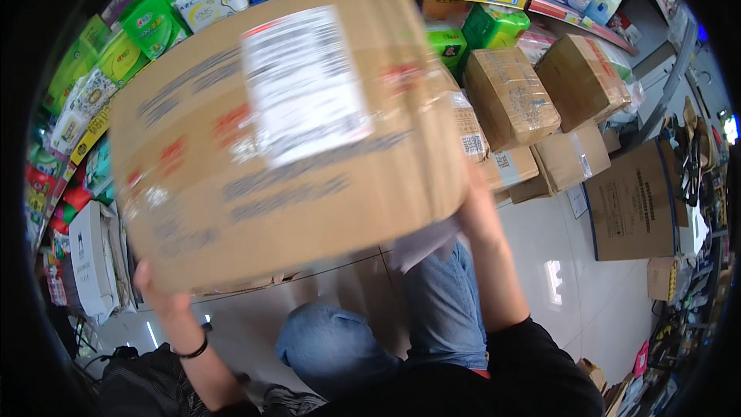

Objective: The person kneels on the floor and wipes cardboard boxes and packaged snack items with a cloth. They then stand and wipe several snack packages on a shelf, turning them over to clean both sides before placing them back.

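A large taped cardboard box [324,197] is held up in front of me and fills much of the view. It bears a white shipping label [307,87] and red and dark print, blurred. My left hand [162,295] grips its lower left corner, the fingertips partly hidden behind it. My right hand [472,185] is at its right side, the fingers mostly hidden by the box. Below the box are my knees in blue jeans [341,347], with a grey cloth [425,243] between the box and my right knee.
Shop shelves with packaged goods [153,11] curve behind the box. Several smaller cartons [512,98] are stacked at the right, near a big printed carton [631,208] on the tiled floor [538,243]. White flat packages [90,260] stand at the left; a black bag [145,382] lies lower left.
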`<state>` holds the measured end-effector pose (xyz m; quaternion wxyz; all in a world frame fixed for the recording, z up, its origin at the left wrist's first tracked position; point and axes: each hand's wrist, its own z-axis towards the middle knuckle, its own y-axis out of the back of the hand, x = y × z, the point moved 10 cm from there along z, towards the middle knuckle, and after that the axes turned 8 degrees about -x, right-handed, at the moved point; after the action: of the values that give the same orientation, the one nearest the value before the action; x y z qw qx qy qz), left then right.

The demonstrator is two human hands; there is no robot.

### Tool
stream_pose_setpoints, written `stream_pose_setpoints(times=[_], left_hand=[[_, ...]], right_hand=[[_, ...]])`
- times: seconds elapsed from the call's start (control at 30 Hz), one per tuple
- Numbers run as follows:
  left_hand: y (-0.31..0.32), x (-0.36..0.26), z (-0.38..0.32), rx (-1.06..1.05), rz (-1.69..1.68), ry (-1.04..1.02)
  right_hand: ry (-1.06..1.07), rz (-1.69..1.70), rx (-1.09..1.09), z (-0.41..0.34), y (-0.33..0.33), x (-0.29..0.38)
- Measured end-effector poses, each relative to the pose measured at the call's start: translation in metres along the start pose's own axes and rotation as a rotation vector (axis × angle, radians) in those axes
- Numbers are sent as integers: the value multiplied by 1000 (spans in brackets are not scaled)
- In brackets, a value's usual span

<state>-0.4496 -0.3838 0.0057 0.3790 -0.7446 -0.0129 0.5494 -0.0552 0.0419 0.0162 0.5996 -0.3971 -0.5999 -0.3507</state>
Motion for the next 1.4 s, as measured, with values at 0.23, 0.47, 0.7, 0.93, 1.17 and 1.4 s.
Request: stream_pose_setpoints(times=[0.23, 0.47, 0.7, 0.93, 1.17, 1.4], left_hand=[[-247, 174, 21, 144, 154, 262], [-323, 173, 31, 255, 128, 108], [-324, 163, 43, 142, 187, -97], [-276, 126, 27, 284, 758, -195], [52, 13, 73, -570, 1959, -169], [141, 25, 53, -667, 1704, 180]], right_hand=[[-67, 47, -498, 76, 187, -23], [241, -423, -788, 37, 187, 41], [319, -493, -850, 57, 195, 27], [173, -460, -815, 43, 208, -13], [195, -800, -659, -22, 151, -51], [186, -777, -260, -41, 47, -73]])
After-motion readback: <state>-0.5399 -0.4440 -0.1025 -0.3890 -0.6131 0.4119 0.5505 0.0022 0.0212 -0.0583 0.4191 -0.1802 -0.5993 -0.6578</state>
